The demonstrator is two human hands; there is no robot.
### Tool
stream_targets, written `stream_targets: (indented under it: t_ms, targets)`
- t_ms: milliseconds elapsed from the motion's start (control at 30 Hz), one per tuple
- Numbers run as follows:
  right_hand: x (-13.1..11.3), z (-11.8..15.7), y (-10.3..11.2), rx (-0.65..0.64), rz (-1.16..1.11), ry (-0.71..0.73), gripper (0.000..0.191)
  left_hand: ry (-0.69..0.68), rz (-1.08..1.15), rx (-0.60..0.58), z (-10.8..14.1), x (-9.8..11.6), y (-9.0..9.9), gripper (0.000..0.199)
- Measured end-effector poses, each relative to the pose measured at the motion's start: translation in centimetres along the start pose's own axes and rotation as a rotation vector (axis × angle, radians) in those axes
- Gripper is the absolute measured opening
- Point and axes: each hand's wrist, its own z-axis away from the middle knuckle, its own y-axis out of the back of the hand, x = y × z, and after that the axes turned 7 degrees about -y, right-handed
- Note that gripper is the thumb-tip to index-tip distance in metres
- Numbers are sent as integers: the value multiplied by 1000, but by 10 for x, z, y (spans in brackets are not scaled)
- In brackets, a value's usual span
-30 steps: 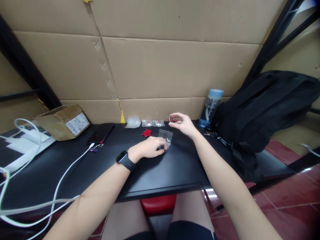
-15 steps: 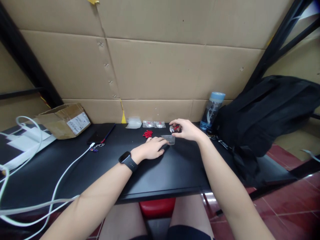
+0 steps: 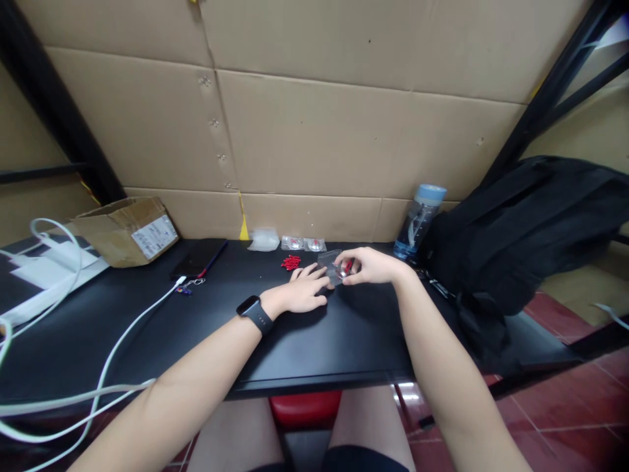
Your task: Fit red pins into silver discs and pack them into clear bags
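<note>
My right hand (image 3: 372,265) is closed on a small round silvery item with red parts (image 3: 346,267), its fingers partly covering it. Behind and left of that item is a small clear plastic bag (image 3: 328,259), tilted up from the black table. My left hand (image 3: 308,292) rests palm down with its fingers spread, its fingertips touching the near left side of the bag. Just beyond the left fingers lies a little pile of red pieces (image 3: 291,263). Two clear packets with round silvery items, a left packet (image 3: 293,243) and a right packet (image 3: 315,244), lie behind it.
A stack of clear bags (image 3: 264,239) lies by the cardboard wall. To the left are a phone (image 3: 197,260), an open cardboard box (image 3: 125,237) and white cables (image 3: 128,330). A water bottle (image 3: 419,219) and a black backpack (image 3: 521,229) stand on the right.
My right hand has lowered slightly toward me, bringing the round item against the clear bag. The bag now stands higher, and the fingers of my left hand are more spread.
</note>
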Motion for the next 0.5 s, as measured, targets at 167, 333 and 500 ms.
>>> stream_targets:
  t_ms: [167,333,500]
  targets:
    - [-5,-4,-7,-105,169,-99,44,35,27,-17,0,4,2,47]
    - [-7,-7,-13,-15,251,-147,38,54,30,-29,4,3,5,46]
    - [-7,-10,-15,23,218,-142,36,43,25,-41,7,3,8,49]
